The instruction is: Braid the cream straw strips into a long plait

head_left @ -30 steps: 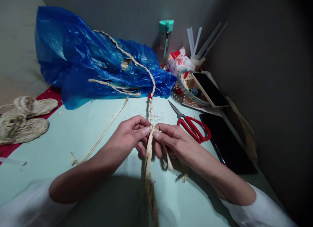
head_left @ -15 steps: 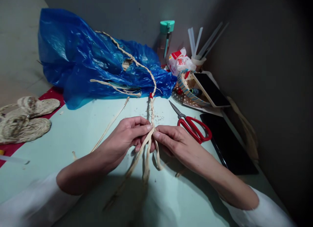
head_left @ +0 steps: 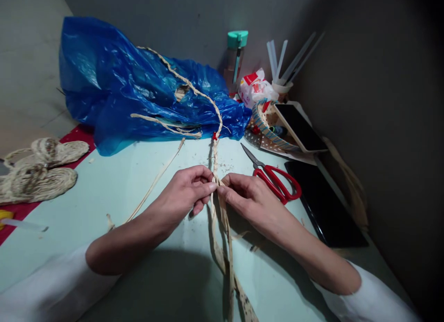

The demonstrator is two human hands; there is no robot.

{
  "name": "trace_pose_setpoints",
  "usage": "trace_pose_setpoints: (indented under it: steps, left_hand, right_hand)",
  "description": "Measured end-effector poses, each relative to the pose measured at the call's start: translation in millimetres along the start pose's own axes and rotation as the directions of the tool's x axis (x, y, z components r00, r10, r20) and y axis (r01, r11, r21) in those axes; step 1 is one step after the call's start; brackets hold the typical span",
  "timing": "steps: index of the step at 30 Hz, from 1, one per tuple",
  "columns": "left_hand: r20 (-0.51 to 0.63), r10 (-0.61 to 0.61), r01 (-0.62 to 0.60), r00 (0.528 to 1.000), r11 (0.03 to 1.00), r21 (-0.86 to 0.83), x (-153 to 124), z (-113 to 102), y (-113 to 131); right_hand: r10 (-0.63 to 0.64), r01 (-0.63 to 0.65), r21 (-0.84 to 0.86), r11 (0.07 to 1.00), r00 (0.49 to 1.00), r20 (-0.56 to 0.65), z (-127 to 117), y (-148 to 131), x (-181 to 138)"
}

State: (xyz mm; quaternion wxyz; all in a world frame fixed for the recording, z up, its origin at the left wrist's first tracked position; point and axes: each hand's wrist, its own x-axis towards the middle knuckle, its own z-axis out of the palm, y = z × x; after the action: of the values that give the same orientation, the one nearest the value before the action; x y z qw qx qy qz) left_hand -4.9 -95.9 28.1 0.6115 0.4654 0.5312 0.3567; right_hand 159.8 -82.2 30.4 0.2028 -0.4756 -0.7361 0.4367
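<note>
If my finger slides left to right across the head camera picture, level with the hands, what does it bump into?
Woven sandals, a loose pale strip, the left hand, the braid, the right hand, red-handled scissors, a flat black slab, a dim brownish strip.

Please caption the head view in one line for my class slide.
Left hand and right hand pinch a braid where loose strands begin; scissors lie nearby.

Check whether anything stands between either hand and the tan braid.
Nothing visible does: the left hand and right hand both meet the tan braid at its near end, where loose strands begin. The red-handled scissors lie beyond the right hand.
</note>
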Motion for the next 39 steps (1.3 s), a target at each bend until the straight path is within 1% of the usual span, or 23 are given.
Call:
trace_pose_setpoints:
  steps: [3, 5, 8, 12, 14, 17, 22, 24, 26, 29, 31, 33, 35, 36, 37, 39]
  left_hand:
    - [-0.008, -0.010, 0.010, 1.000, 1.000, -0.003, -1.4, -0.8, 0.4]
    - [0.001, -0.054, 0.054, 0.999, 0.997, -0.055, -2.7, -1.1, 1.5]
    - [0.046, -0.103, 0.109, 0.994, 0.980, -0.164, -4.0, -1.2, 3.6]
    - [0.063, -0.086, 0.100, 0.994, 0.959, -0.264, -3.8, -1.4, 4.3]
    - [0.068, -0.088, 0.103, 0.994, 0.956, -0.274, -3.0, -1.7, 3.4]
    - [0.059, -0.089, 0.101, 0.994, 0.967, -0.235, -1.4, -2.1, 2.0]
    - [0.008, -0.069, 0.069, 0.998, 0.992, -0.103, 0.0, -1.3, 2.5]
    - [-0.017, -0.053, 0.052, 0.998, 0.998, -0.043, 0.0, -0.5, 3.1]
    - [-0.024, -0.045, 0.045, 0.999, 0.999, -0.016, 0.0, 0.1, 2.9]
    - [-0.025, -0.005, 0.006, 1.000, 1.000, 0.008, 0.2, 0.3, 1.3]
    - [-0.030, 0.054, -0.053, 0.998, 0.998, 0.039, 0.4, 0.5, 0.8]
    - [-0.031, 0.107, -0.104, 0.994, 0.992, 0.070, 0.7, 1.4, 1.7]
    - [-0.017, 0.132, -0.130, 0.991, 0.987, 0.093, 0.9, 2.8, 4.0]
    - [-0.008, 0.138, -0.136, 0.990, 0.984, 0.112, 1.0, 3.5, 5.1]
    - [-0.002, 0.143, -0.141, 0.990, 0.980, 0.137, 0.9, 4.0, 6.1]
    - [-0.006, 0.157, -0.152, 0.988, 0.965, 0.213, 0.1, 4.7, 6.4]
  right_hand:
    - [0.020, -0.020, -0.003, 1.000, 1.000, 0.012, -2.5, -1.9, -0.5]
    - [0.035, -0.035, 0.008, 0.999, 0.999, 0.021, -3.5, -2.5, -0.7]
    - [0.040, -0.041, 0.024, 0.999, 0.999, 0.024, -3.2, -2.2, -0.3]
    - [-0.005, 0.004, 0.047, 0.999, 1.000, 0.031, -1.0, -1.8, 0.5]
    - [-0.032, 0.030, 0.048, 0.998, 0.998, 0.044, -0.2, -2.4, 0.7]
    - [-0.026, 0.025, 0.014, 1.000, 0.998, 0.050, 0.0, -3.4, 0.9]
    - [0.023, -0.023, 0.001, 1.000, 1.000, -0.010, -1.6, 0.6, -0.9]
    - [0.024, -0.024, 0.007, 1.000, 1.000, -0.002, -2.7, 3.5, -2.2]
    - [0.012, -0.012, 0.026, 1.000, 1.000, 0.018, -3.8, 5.8, -3.2]
    - [-0.003, 0.000, 0.096, 0.995, 1.000, 0.030, -4.4, 6.5, -3.3]
    - [0.002, -0.005, 0.185, 0.983, 1.000, 0.019, -3.5, 5.3, -2.1]
    - [0.024, -0.036, 0.320, 0.947, 0.999, 0.041, -1.8, 3.6, 0.1]
    - [0.058, -0.094, 0.453, 0.887, 0.994, 0.091, 0.2, 2.4, 2.8]
    - [0.069, -0.116, 0.492, 0.863, 0.991, 0.112, 1.1, 2.3, 4.2]
    - [0.073, -0.126, 0.508, 0.852, 0.990, 0.123, 1.8, 2.7, 5.5]
    - [0.067, -0.107, 0.494, 0.863, 0.993, 0.099, 2.7, 4.7, 7.5]
